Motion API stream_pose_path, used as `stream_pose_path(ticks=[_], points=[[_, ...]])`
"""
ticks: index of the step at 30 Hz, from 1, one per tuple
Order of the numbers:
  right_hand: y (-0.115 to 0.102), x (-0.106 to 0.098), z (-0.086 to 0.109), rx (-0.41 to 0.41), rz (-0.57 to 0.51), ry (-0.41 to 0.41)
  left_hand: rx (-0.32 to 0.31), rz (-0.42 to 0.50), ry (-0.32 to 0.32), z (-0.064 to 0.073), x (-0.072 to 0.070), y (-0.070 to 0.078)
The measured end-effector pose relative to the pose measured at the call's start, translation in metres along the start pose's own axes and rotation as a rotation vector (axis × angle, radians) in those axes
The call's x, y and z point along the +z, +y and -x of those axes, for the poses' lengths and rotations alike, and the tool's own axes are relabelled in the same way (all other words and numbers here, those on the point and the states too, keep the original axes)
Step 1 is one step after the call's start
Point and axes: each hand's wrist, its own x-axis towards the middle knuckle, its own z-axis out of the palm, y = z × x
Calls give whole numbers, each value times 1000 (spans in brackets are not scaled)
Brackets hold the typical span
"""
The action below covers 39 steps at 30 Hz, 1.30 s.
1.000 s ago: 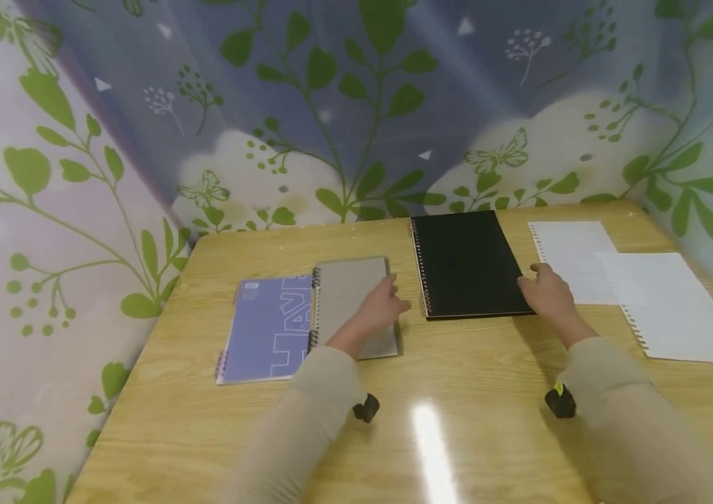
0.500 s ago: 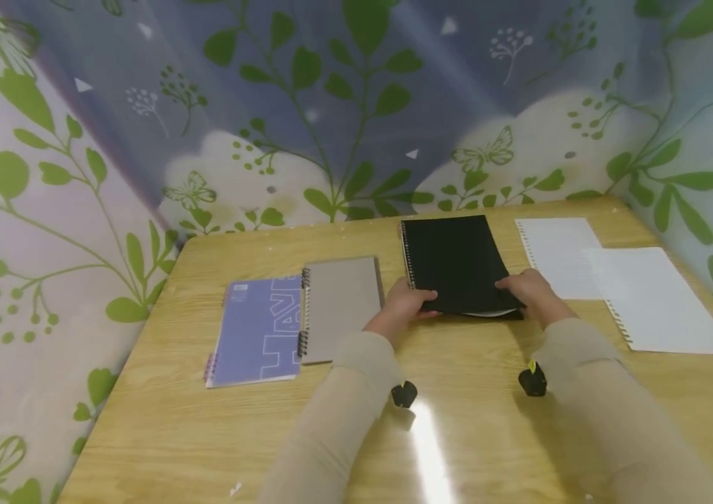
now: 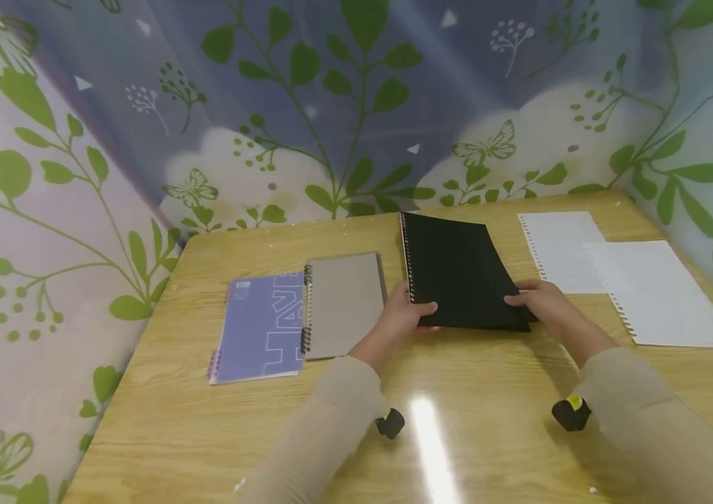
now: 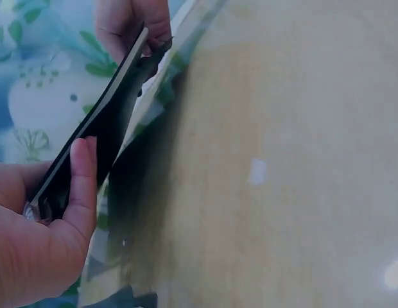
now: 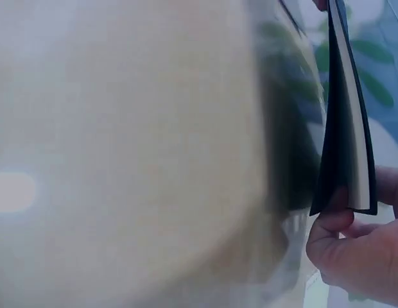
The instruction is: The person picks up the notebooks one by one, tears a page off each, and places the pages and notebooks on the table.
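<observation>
A black spiral notebook (image 3: 457,269) is held by both hands at its near end, the near edge raised off the table. My left hand (image 3: 397,316) grips the near-left corner beside the wire spine, thumb on the cover and fingers beneath. In the left wrist view, straight fingers of the left hand (image 4: 48,247) support the dark underside. My right hand (image 3: 548,308) pinches the near-right corner. In the right wrist view, the back cover (image 5: 337,154) hangs apart from the white pages (image 5: 357,141), with the right hand's fingers (image 5: 334,224) at that gap.
Left of the black notebook lie a grey-covered spiral notebook (image 3: 343,304) and a purple notebook (image 3: 262,329), their edges meeting. Two loose white sheets with torn hole edges, a far sheet (image 3: 560,252) and a nearer sheet (image 3: 671,294), overlap at right on the wooden table (image 3: 488,434). Patterned walls enclose it.
The left hand has moved right from over the grey notebook to grip the black notebook's near-left corner. The black notebook's near edge has risen, and its covers have parted at the right.
</observation>
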Motion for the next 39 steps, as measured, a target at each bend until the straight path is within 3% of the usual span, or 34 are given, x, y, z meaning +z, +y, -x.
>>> stream_pose_path(ticks=[2,5,12,15,17,23,27,30,32,35,37,39], points=[[6,5,9,-26,4,6,17,-142,1,11,-3,-5],[14,15,16,-67,38,38,77,-441,13,25,-7,-15],[22,32,13,-179,296,195,234,-1307,141,39,-2,-22],[19,36,9,-218,372,235,258,-1548,174,39,-1,-23],[16,39,7,-233,417,253,262,-1636,177,38,-2,-23],[12,45,5,-239,463,282,219,-1715,137,35,-6,-18],[8,44,3,-238,434,305,227,-1676,112,34,-10,-14],[-1,42,6,-253,345,316,266,-1597,112,31,-13,-13],[-10,40,12,-275,249,325,323,-1497,141,29,-16,-12],[-30,40,24,-328,95,315,432,-1261,158,29,-22,-4],[-45,43,31,-379,6,282,481,-1071,117,32,-26,7],[-59,49,34,-436,-42,229,470,-870,48,38,-29,25]])
